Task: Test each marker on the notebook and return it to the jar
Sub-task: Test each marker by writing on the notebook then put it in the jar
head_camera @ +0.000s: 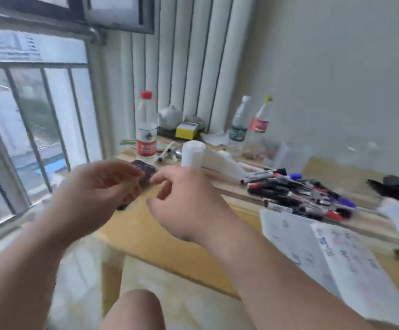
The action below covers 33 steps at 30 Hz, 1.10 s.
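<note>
The frame is blurred by motion. My left hand (98,184) hovers over the table's left end, its fingers curled round a dark flat object (146,171) that looks like a phone. Just to the right, my right hand (184,201) has loosely bent fingers that reach toward the same object and hold nothing. A heap of several markers (298,191) with black, red and blue caps lies on the table to the right. An open notebook (324,246) with scribbles lies in front of the heap. A clear jar (291,153) stands blurred behind the markers.
On the wooden table (170,236), a red-capped bottle (146,129), a white paper roll (193,153), a teapot (170,116), a yellow box (186,131) and two more bottles (248,125) stand at the back. A barred window is to the left. A dark-and-white item (395,198) lies far right.
</note>
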Available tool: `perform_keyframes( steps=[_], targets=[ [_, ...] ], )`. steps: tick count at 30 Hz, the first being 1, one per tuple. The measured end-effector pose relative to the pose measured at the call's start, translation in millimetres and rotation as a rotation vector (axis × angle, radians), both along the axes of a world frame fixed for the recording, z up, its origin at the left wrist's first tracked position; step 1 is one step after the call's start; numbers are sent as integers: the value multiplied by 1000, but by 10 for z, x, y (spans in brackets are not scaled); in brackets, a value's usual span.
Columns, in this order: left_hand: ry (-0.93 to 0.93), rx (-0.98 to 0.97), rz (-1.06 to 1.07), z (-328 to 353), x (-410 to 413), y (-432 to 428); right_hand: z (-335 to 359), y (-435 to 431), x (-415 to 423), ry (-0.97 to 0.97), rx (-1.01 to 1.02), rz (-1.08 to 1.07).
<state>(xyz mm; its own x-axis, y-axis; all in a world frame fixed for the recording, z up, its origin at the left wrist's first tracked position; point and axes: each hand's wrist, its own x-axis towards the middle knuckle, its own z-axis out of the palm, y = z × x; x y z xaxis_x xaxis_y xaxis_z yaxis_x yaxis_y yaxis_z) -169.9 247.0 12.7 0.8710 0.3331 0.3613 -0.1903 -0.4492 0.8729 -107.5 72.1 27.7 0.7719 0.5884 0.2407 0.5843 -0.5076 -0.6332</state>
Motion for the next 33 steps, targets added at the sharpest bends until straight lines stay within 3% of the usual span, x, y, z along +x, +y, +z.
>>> perform_keyframes(
  steps=[6,12,16,21,33],
  targets=[
    [17,260,-334,-15,863,-1613,16,-1667,333,-5,-60,-342],
    [136,476,-468,-161,1538,-2664,-294,-2615,840,69,-235,-531],
    [184,585,-430,-249,1995,-2791,-484,-2763,1249,97,-340,-560],
    [181,542,-326,-559,2269,-2579,-694,-2796,1584,61,-346,-555],
    [214,718,-451,-696,2286,-2402,-757,-2934,1534,65,-429,-510]
  ],
)
